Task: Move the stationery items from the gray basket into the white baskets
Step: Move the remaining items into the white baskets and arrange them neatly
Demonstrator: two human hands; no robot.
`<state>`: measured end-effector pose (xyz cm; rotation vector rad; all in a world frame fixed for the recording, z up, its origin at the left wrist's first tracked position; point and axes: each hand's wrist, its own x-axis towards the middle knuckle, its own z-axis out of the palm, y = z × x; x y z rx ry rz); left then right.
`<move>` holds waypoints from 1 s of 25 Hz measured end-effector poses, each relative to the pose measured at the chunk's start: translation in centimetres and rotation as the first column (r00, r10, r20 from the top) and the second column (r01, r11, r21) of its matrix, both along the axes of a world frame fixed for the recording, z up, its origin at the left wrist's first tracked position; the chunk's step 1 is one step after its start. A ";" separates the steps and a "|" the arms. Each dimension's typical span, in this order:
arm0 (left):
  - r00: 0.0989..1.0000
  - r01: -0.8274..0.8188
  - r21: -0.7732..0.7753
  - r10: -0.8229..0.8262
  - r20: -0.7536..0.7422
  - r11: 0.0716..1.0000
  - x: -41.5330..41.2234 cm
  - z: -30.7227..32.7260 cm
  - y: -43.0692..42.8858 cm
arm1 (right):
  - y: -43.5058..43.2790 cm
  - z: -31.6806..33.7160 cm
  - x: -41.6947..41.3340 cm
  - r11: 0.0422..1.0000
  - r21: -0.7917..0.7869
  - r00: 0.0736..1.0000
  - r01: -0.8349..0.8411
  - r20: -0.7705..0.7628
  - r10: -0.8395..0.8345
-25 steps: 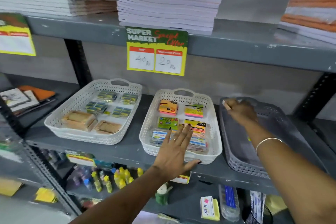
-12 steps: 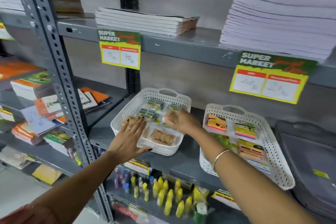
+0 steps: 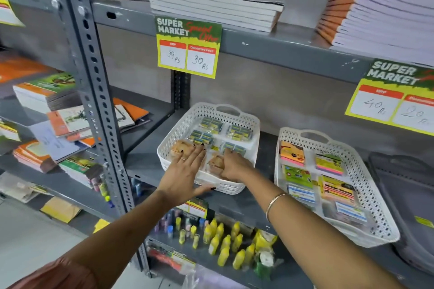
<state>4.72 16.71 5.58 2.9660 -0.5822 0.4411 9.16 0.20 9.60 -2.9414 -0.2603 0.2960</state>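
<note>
White basket, far left [image 3: 178, 126]: both hands are in here, so I read this as a drop-off. It sits on the shelf [image 3: 145, 159], loaded with green-blue packets [image 3: 204, 137] and brown packs [image 3: 216, 163].
Left hand [image 3: 185, 171]: flat, fingers spread over the front rim, fingertips on a brown pack, gripping nothing.
Right hand [image 3: 234, 165]: arm stretched in, fingers curled down onto a packet. Whether anything is pinched under them, I cannot tell.
Gray basket [image 3: 404, 185]: well apart at far right, one yellow-green item [image 3: 424, 222] showing inside.
Second white basket [image 3: 368, 185]: between the two, full of colourful pads.
Next move: probably let go, then swing the right arm across to the gray basket for that item.
</note>
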 end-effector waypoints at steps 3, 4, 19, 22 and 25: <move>1.000 -0.003 0.007 0.003 -0.016 1.000 0.0 -0.2 0.0 | -1.3 0.9 0.1 1.000 0.008 1.000 0.003 -0.026 -0.003; 1.000 -0.003 0.009 0.004 -0.017 1.000 0.0 -0.2 0.1 | -2.0 1.4 0.1 0.999 0.024 1.000 0.026 -0.010 -0.026; 0.945 0.324 0.031 -0.325 0.027 0.946 -3.6 -0.4 -23.5 | -35.4 3.5 -6.7 0.666 0.061 0.645 0.743 0.200 -0.738; 0.971 0.241 0.039 -0.240 -0.016 0.970 -3.7 -0.6 -23.9 | -41.7 0.8 -9.8 0.535 -0.114 0.547 0.837 0.123 -0.828; 0.981 0.194 0.038 -0.194 0.000 0.980 -4.1 -0.6 -24.1 | -44.6 -1.1 -11.4 0.411 -0.227 0.430 0.883 0.041 -0.902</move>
